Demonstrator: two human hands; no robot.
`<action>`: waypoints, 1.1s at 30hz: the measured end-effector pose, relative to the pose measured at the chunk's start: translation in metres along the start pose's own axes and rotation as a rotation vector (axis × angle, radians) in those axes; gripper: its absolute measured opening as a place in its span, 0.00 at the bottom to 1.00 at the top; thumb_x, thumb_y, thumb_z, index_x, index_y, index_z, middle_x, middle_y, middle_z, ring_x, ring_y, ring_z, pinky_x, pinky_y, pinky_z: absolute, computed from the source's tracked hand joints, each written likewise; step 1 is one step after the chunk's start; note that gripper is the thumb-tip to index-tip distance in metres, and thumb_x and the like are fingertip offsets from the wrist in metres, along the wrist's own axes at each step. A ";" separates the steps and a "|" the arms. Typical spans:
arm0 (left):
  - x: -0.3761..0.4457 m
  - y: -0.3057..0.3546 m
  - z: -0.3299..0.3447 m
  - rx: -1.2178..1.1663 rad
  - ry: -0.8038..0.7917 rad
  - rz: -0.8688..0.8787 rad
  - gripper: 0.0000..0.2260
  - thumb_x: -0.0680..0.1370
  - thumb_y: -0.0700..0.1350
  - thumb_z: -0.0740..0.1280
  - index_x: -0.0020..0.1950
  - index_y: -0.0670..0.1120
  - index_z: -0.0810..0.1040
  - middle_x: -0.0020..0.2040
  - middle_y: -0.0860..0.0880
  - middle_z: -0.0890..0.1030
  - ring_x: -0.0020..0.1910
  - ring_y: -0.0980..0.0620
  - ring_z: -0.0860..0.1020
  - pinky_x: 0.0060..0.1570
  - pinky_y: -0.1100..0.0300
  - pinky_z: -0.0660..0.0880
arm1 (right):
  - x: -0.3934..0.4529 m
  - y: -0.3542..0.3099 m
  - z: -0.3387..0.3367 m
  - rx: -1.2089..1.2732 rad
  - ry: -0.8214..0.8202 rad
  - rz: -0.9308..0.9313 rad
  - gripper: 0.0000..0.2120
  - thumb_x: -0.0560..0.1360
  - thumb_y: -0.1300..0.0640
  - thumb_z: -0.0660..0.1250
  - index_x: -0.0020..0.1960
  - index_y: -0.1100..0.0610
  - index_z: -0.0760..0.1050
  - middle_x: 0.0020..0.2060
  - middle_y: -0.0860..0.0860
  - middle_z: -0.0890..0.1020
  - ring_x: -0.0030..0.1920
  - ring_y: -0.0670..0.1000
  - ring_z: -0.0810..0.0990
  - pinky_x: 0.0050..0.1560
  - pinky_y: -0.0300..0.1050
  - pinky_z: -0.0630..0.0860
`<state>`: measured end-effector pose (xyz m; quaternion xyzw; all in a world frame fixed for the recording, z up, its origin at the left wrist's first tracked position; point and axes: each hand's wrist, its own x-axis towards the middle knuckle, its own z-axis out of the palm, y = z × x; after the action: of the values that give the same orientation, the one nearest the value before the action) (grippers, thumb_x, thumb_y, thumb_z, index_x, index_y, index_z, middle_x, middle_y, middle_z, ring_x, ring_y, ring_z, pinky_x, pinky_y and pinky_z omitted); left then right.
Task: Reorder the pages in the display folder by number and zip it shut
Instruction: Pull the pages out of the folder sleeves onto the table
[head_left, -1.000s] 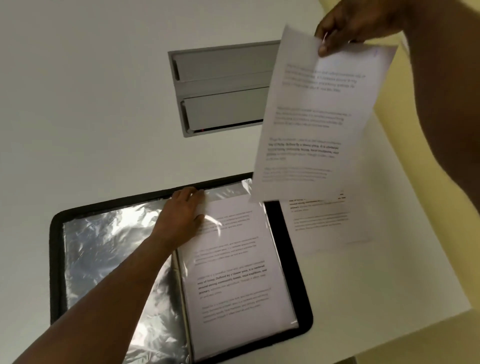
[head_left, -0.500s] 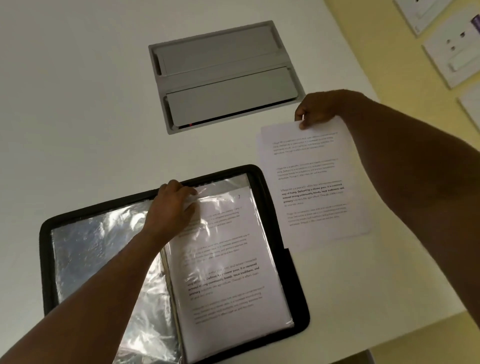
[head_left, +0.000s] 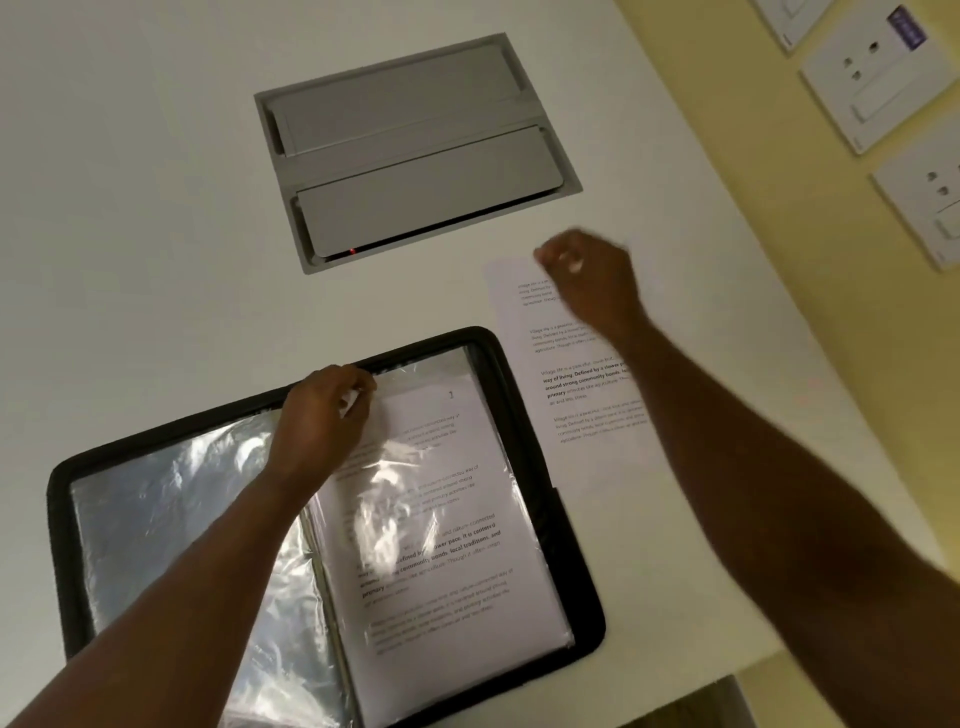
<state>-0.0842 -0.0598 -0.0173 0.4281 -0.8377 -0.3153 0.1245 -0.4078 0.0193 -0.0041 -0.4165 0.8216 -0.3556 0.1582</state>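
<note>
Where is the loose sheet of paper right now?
The loose sheet lies on the white table, right of the open folder, under the right hand.

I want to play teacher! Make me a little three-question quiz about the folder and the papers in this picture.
1. True or false: the folder is zipped shut.
2. Where does the loose page lie? A) inside the folder B) on the table, right of the folder C) on the grey hatch
3. Fill in: the left hand holds the top of a plastic ____.

Key:
1. False; it lies open.
2. B. The right hand is over the page's top edge, too blurred to tell its grip.
3. Sleeve, with a printed page inside.
</note>
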 end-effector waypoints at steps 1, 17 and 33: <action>-0.001 0.000 0.000 -0.032 0.005 -0.013 0.05 0.76 0.36 0.70 0.48 0.44 0.82 0.44 0.54 0.80 0.41 0.53 0.78 0.42 0.70 0.70 | -0.027 -0.012 0.008 0.079 -0.052 0.033 0.06 0.77 0.50 0.69 0.46 0.52 0.79 0.45 0.48 0.84 0.43 0.48 0.81 0.46 0.39 0.77; -0.031 0.008 -0.013 -0.096 0.009 -0.182 0.19 0.76 0.43 0.70 0.66 0.44 0.73 0.64 0.46 0.76 0.63 0.47 0.74 0.61 0.52 0.72 | -0.210 -0.053 0.067 -0.113 -0.025 0.128 0.08 0.78 0.53 0.68 0.44 0.56 0.79 0.33 0.49 0.81 0.32 0.48 0.79 0.31 0.39 0.74; -0.108 0.053 0.002 -0.194 -0.164 -0.328 0.14 0.78 0.53 0.67 0.60 0.47 0.79 0.60 0.50 0.81 0.55 0.52 0.79 0.56 0.59 0.74 | -0.209 -0.087 0.061 -0.653 -0.106 -0.152 0.13 0.57 0.62 0.83 0.33 0.58 0.79 0.29 0.52 0.79 0.28 0.49 0.77 0.26 0.41 0.73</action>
<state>-0.0541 0.0503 0.0215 0.5178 -0.7297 -0.4444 0.0436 -0.1980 0.1234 0.0085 -0.5230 0.8494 -0.0624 0.0320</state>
